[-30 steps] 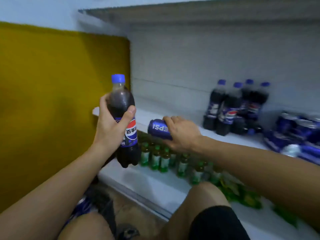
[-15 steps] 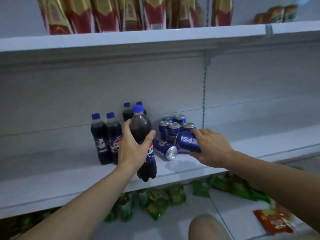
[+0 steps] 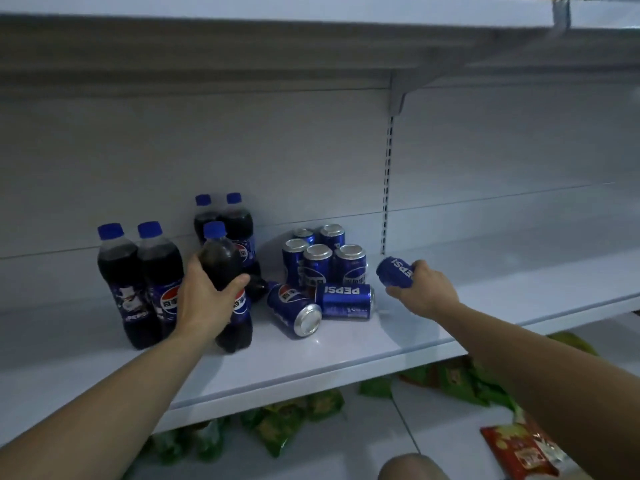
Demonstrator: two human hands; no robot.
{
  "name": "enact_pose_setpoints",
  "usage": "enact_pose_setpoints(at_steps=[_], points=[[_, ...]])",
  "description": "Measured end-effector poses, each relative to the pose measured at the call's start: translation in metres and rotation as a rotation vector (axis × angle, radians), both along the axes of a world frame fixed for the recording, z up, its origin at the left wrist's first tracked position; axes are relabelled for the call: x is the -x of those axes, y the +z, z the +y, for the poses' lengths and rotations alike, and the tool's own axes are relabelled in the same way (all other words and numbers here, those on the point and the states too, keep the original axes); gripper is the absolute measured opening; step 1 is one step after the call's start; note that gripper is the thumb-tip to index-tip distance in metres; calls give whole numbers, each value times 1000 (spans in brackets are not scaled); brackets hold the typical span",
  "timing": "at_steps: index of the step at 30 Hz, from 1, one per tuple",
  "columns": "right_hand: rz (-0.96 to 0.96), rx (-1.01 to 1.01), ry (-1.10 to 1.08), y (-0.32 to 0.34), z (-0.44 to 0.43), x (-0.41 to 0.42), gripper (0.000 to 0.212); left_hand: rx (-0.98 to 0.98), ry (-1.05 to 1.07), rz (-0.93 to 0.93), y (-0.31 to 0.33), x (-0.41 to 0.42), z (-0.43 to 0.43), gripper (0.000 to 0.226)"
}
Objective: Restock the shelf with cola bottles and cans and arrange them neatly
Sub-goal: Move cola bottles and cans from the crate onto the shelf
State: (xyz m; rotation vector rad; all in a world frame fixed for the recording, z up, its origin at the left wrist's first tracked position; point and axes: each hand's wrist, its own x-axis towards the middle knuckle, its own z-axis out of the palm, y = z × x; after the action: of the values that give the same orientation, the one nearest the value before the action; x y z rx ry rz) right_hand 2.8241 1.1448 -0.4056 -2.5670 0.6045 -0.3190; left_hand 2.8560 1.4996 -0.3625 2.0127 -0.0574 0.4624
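Over shelf (image 3: 346,355): left hand (image 3: 204,303) grips cola bottle (image 3: 225,271); right hand (image 3: 424,289) grips can (image 3: 394,271).

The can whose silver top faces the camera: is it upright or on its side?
On its side. The can lies on the shelf before the standing cans, its round top pointing forward, not up.

The bottle (image 3: 221,268) in the left hand (image 3: 204,306) is clear, glossy plastic, dark with cola, with a matt blue plastic cap (image 3: 214,229) and a shiny film label (image 3: 241,303). At three o'clock from it, the can (image 3: 394,270) in the right hand (image 3: 426,289) is smooth, blue-printed metal with a soft gleam. The standing cans (image 3: 318,252) between them show bare silvery metal tops. The shelf (image 3: 346,355) is smooth, white-painted and faintly reflective. At six o'clock lie glossy, crinkled green packets (image 3: 277,424).
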Motion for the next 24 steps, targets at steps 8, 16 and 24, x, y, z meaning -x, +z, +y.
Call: enact_pose_setpoints(at_steps=[8,16,24], points=[[12,-217,-115,-14,-12,-99,63,-30,70,40,1,-43,-4,72],[-10,-253,-20,-19,-20,-159,50,-60,29,17,-8,-50,4,72],[-46,-132,156,-23,-22,-128,66,-70,14,47,-9,-31,8,81]])
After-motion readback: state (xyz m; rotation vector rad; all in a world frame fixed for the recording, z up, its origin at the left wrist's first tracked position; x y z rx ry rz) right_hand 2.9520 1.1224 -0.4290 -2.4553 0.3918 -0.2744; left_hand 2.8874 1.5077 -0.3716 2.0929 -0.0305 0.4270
